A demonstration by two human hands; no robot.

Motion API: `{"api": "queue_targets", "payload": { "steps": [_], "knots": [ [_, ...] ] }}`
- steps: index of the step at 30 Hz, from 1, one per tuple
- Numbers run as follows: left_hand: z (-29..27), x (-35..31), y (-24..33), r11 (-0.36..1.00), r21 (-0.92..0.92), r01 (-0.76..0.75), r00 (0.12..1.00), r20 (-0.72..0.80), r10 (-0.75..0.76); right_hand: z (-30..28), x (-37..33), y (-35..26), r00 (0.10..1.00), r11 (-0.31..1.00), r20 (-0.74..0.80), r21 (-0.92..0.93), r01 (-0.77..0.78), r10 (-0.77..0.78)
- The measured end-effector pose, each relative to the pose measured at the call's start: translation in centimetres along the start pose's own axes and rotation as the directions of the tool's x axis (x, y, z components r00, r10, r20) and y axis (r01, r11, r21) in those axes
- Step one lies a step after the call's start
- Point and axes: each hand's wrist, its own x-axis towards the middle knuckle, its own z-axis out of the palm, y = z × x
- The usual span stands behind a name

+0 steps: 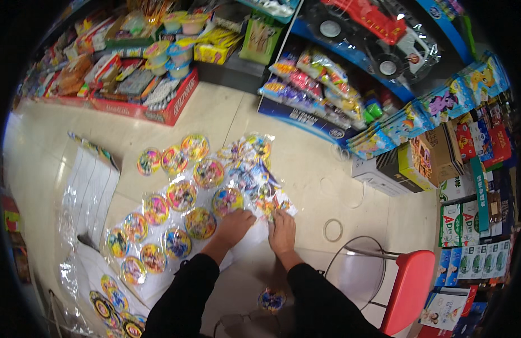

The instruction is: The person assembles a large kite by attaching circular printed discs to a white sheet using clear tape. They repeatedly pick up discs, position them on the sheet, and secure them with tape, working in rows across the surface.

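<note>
A long white sheet [176, 273] lies on the floor with rows of round, colourful picture discs in clear plastic. Its far right end is a brightly printed header [255, 180] with cartoon figures. Beside the disc [227, 200] nearest the header, my left hand [235, 226] rests on the sheet with its fingers curled together; what they hold, if anything, is hidden. My right hand [282, 232] has its fingers closed at the header's lower right edge. Three loose discs [173, 160] sit past the sheet's far edge. Another disc [271, 298] lies on the floor between my forearms.
Clear plastic wrap with a white folded sheet [91, 183] lies at left. A tape ring [332, 230] is on the floor right of my hand. A red-backed chair [409, 287] stands at lower right. Red snack trays [173, 107], boxed toys and stacked cartons [384, 172] line the far and right sides.
</note>
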Motion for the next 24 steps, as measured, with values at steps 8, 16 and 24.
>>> {"api": "queue_targets", "payload": {
  "steps": [8, 16, 24],
  "knots": [
    [-0.2, 1.7, 0.3, 0.994, -0.078, -0.072, 0.996, 0.050, 0.076, -1.8, -0.7, 0.1, 0.997, 0.998, 0.046, -0.014, -0.056, 0.057],
    [1.1, 2.3, -1.0, 0.996, -0.078, 0.038, 0.995, 0.097, -0.030, 0.3, -0.7, 1.0, 1.000, 0.998, -0.006, -0.060, -0.009, 0.009],
    [-0.6, 1.4, -1.2, 0.931, -0.365, 0.014, 0.998, -0.058, -0.038, -1.0, -0.1, 0.3, 0.999, 0.998, 0.025, -0.050, -0.025, 0.026]
  ]
}}
